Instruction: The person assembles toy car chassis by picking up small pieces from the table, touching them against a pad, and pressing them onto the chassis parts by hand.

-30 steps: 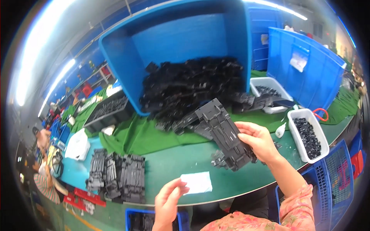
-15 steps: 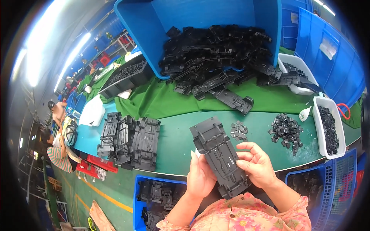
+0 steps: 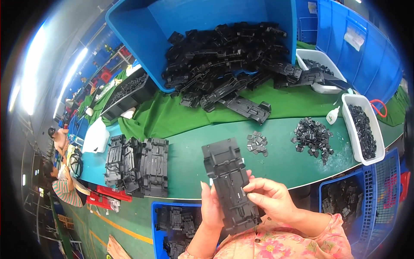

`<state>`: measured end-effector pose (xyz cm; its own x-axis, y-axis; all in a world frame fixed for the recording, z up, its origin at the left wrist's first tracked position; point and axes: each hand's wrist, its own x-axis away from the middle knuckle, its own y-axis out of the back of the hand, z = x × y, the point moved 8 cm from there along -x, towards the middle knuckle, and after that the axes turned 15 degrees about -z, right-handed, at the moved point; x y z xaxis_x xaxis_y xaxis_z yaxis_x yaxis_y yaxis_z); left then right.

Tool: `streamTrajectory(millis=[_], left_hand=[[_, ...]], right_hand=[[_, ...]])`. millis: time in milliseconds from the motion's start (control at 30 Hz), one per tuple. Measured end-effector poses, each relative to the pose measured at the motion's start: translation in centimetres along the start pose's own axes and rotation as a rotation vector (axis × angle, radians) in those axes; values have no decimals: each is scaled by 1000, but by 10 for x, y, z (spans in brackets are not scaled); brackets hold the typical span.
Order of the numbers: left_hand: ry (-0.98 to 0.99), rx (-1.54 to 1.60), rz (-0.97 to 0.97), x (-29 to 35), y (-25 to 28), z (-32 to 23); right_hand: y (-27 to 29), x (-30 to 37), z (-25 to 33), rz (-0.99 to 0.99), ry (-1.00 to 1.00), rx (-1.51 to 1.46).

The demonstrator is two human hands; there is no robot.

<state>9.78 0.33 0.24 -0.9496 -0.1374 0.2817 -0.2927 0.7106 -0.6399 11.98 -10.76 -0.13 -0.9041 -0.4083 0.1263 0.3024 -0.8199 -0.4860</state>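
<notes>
A long black plastic chassis plate [image 3: 229,183], moulded with ribs and side tabs, is held up in front of me over the table's near edge. My left hand [image 3: 211,210] grips it from its left side, with part of the fingers hidden behind it. On the other side my right hand [image 3: 272,199] is closed, thumb and forefinger pinched at the plate's right edge; whether a small piece is also between them I cannot make out. Just beyond the plate lies a little group of small black plastic pieces [image 3: 257,143]. A larger heap of such pieces [image 3: 313,139] sits farther right.
Several chassis plates [image 3: 154,166] stand in a row at the left. A big blue bin [image 3: 142,47] spills more plates onto green cloth [image 3: 172,113]. White trays [image 3: 379,156] of small parts and a white squeeze bottle [image 3: 333,115] are right. Blue crates [image 3: 156,241] stand below the table.
The chassis plate and both hands have shifted left and slightly down in view, and the plate stands more upright. The whole scene has also shifted left. Both hands keep their hold.
</notes>
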Motion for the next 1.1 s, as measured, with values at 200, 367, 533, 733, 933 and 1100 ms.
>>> streamTrajectory(millis=[200, 367, 533, 733, 933, 1100], left_hand=[[135, 135, -138, 7, 8, 9], [330, 596, 129, 20, 17, 12], [281, 543, 81, 25, 33, 20], [219, 454, -5, 18, 40, 22], [157, 292, -7, 16, 46, 15], [183, 309, -19, 13, 50, 17]], right_hand=[[-13, 19, 3, 82, 219, 316], [-8, 15, 47, 336, 319, 625], [53, -56, 80, -80, 592, 1107], [38, -93, 64, -10, 654, 1131], [31, -107, 48, 33, 565, 1324], [29, -111, 52, 27, 535, 1329]])
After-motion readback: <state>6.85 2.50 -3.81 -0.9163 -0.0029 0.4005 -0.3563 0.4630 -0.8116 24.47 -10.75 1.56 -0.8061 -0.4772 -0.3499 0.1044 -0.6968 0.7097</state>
